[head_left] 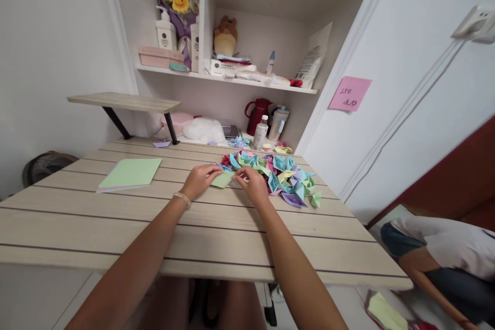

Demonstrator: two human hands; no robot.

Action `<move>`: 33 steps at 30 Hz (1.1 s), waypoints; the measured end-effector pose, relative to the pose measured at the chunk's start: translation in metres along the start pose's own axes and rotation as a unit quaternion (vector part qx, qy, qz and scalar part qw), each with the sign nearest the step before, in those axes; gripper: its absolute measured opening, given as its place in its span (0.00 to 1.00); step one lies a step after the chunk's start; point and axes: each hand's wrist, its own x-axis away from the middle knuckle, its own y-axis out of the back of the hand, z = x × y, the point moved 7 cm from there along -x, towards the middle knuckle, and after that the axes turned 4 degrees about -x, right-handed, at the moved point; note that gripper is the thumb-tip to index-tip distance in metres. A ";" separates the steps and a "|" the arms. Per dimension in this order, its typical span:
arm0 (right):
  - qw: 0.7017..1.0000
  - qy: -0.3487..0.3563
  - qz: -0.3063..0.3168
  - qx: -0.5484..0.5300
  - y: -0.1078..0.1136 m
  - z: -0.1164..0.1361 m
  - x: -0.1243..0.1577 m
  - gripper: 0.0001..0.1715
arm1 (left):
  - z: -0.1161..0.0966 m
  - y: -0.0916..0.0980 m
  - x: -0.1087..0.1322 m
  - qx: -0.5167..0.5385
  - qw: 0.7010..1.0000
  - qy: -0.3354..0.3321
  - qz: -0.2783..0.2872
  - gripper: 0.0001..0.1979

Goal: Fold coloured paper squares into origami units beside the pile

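Green sheet [222, 180] is pinched by left hand [199, 181] and right hand [252, 184]; folded pieces [273, 181] are heaped toward table's [228, 240] far-right corner; stack [130, 172] near left edge appears yet unfolded

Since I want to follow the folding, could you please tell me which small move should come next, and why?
Probably pressing a crease into the small green paper: the left hand and right hand hold it at either side, and it looks flat, unlike the folded paper boats nearby.
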 end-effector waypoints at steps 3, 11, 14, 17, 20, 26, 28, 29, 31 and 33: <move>1.000 0.007 0.009 0.021 -0.001 0.001 0.000 0.06 | 0.000 -0.001 0.000 -0.007 1.000 -0.002 0.001 0.10; 0.991 0.049 0.022 0.123 -0.001 0.008 0.003 0.05 | -0.005 -0.003 0.002 -0.029 0.999 -0.016 0.016 0.10; 0.996 0.021 0.013 0.089 -0.001 0.005 0.002 0.05 | -0.003 -0.002 0.001 -0.012 1.000 -0.002 0.012 0.10; 0.998 -0.040 -0.009 -0.045 -0.002 -0.005 0.000 0.10 | 0.005 0.001 0.000 0.054 0.997 0.044 -0.014 0.10; 0.977 -0.088 -0.042 -0.189 -0.003 -0.014 -0.001 0.17 | 0.017 0.000 0.000 0.147 0.983 0.098 -0.045 0.11; 0.956 -0.108 -0.059 -0.267 -0.001 -0.018 -0.003 0.15 | 0.026 -0.008 0.002 0.237 0.960 0.142 -0.049 0.14; 0.954 -0.109 -0.060 -0.272 0.000 -0.019 -0.003 0.15 | 0.027 -0.009 0.003 0.244 0.957 0.148 -0.048 0.14; 0.954 -0.109 -0.059 -0.272 0.000 -0.019 -0.003 0.15 | 0.028 -0.010 0.003 0.246 0.957 0.148 -0.048 0.14; 0.955 -0.107 -0.058 -0.272 0.000 -0.019 -0.003 0.14 | 0.028 -0.010 0.003 0.250 0.955 0.148 -0.050 0.14; 0.955 -0.105 -0.058 -0.271 0.000 -0.019 -0.003 0.14 | 0.029 -0.010 0.003 0.253 0.954 0.149 -0.054 0.14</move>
